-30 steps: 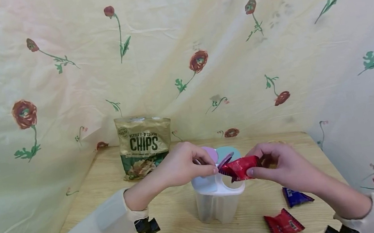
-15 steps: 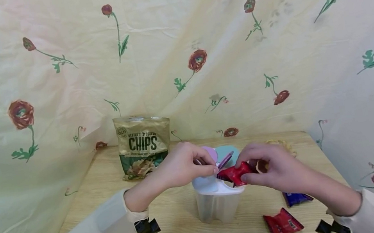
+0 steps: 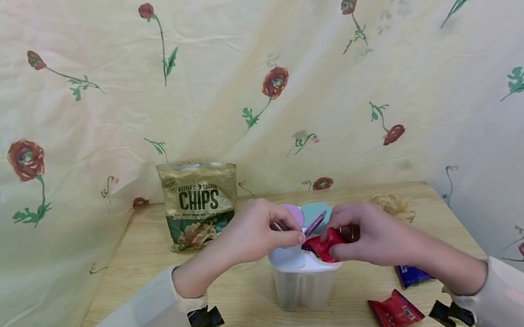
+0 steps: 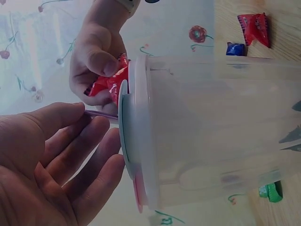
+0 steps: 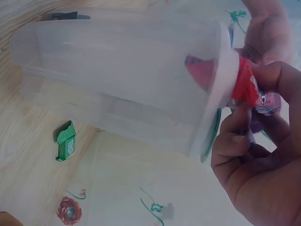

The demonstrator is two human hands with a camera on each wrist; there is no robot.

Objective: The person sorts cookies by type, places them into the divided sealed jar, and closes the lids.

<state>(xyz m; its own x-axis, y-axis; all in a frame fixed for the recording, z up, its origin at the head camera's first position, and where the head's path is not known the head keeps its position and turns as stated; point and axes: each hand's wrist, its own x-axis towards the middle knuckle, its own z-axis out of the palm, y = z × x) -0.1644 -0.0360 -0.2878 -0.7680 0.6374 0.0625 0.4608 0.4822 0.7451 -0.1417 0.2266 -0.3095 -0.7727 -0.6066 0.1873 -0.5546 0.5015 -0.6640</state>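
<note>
A clear storage container [image 3: 303, 290] with a white rim and several coloured flip lids stands mid-table. My left hand [image 3: 263, 229] pinches the raised purple lid [image 4: 101, 114] between thumb and index finger. With fingers and thumb, my right hand [image 3: 375, 231] grips a red wrapped snack packet [image 3: 321, 245] at the container's opening. One corner of that packet shows through the clear wall in the right wrist view, inside the rim; its other end sticks out between the fingers. A teal lid [image 3: 317, 216] stands raised behind, and a pale blue lid [image 3: 286, 257] lies at the left.
A gold and green chips bag [image 3: 200, 202] stands at back left. Another red packet [image 3: 396, 311] and a blue packet [image 3: 412, 275] lie at front right. A pale yellow bundle [image 3: 394, 207] is at back right. The right wrist view shows a small green packet [image 5: 66, 141].
My right hand has moved left and slightly down, taking the red packet from above the rim into the opening. The left hand keeps its pinch on the purple lid.
</note>
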